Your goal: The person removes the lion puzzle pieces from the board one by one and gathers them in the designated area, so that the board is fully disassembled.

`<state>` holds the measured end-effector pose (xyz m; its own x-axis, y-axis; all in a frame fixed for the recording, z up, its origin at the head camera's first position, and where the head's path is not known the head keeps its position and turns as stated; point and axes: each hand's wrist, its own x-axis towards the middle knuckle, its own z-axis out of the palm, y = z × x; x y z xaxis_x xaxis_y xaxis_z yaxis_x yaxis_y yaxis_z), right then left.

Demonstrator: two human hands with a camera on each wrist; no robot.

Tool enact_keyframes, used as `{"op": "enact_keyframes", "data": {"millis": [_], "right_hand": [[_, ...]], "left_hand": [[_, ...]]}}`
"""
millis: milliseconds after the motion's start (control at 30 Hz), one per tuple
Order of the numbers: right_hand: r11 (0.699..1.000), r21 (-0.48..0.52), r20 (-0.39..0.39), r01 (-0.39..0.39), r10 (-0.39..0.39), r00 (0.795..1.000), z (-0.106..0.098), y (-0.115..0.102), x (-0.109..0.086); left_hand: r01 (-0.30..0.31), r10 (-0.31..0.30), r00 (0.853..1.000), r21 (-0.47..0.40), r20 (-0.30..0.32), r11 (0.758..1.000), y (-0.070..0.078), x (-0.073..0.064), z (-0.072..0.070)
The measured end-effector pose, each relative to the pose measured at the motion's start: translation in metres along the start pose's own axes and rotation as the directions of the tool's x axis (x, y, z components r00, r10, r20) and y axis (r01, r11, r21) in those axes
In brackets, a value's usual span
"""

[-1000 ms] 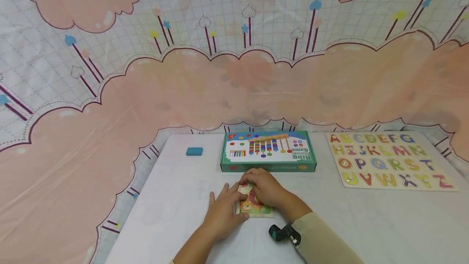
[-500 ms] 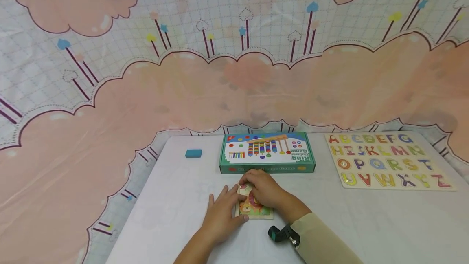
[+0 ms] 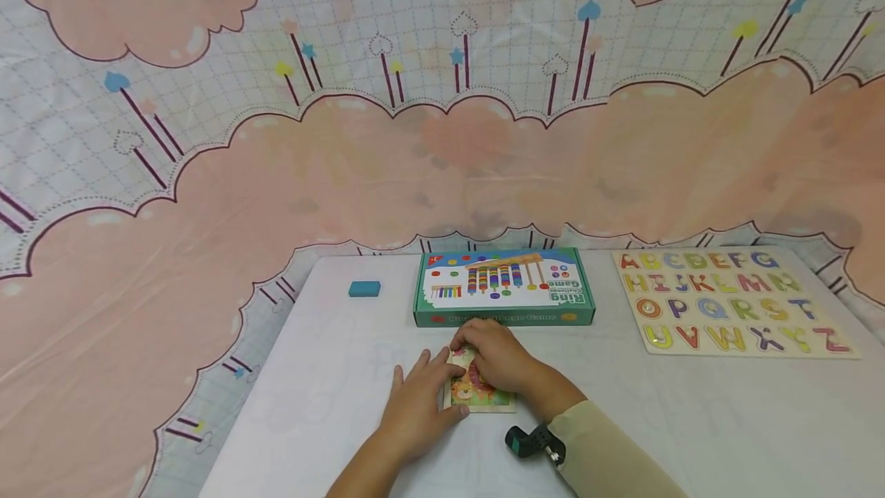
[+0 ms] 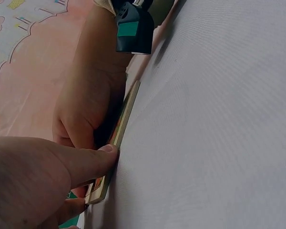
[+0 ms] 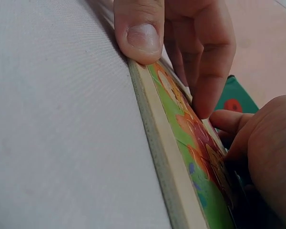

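A small wooden picture puzzle (image 3: 492, 400) with a cartoon animal on a green ground lies flat on the white table. At its left side my left hand (image 3: 418, 410) holds it, thumb on the near edge and a forefinger over the picture. My right hand (image 3: 503, 356) bends over the far right part, its fingertips at the upper edge and its thumb down on the picture. In the right wrist view the puzzle (image 5: 195, 143) shows a pale wooden border, with the left thumb (image 5: 142, 38) on its edge. The right palm hides part of the picture.
Behind the hands lies a green Ring Challenge Game box (image 3: 505, 283). A blue block (image 3: 364, 289) sits to its left, and a wooden alphabet board (image 3: 733, 302) lies at the right. A black device (image 3: 527, 442) is strapped by the right sleeve. Printed cloth hangs behind the table.
The head view has shifted slightly. Both hands stay at nearly the same places on the puzzle, and the puzzle has not visibly moved on the table.
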<state>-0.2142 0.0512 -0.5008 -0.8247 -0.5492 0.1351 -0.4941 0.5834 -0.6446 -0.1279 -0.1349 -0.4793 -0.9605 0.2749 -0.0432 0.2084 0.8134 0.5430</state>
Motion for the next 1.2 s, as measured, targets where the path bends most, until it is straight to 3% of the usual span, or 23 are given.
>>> {"op": "enact_keyframes", "data": {"millis": [233,433,767,1200], "right_hand": [[1.0,0.0,0.005,-0.007,0.007,1.0,-0.0014,-0.0048,-0.0018],[0.998,0.035,0.034,-0.059,0.058,0.998,-0.0028,-0.0051,-0.0008],[0.99,0.098,0.081,-0.098,0.09,0.993,-0.0057,-0.0036,0.0002],[0.983,0.149,0.065,-0.111,0.103,0.993,-0.0062,-0.0027,-0.0015]], "left_hand": [[0.008,-0.008,1.0,0.008,0.008,1.0,0.0013,-0.0005,-0.0002],[0.013,-0.013,1.0,0.006,0.012,1.0,0.0008,-0.0012,-0.0001],[-0.013,0.013,1.0,-0.001,-0.005,1.0,-0.0001,-0.0017,0.0013],[0.009,-0.009,1.0,-0.013,0.014,1.0,-0.0012,0.0013,0.0036]]}}
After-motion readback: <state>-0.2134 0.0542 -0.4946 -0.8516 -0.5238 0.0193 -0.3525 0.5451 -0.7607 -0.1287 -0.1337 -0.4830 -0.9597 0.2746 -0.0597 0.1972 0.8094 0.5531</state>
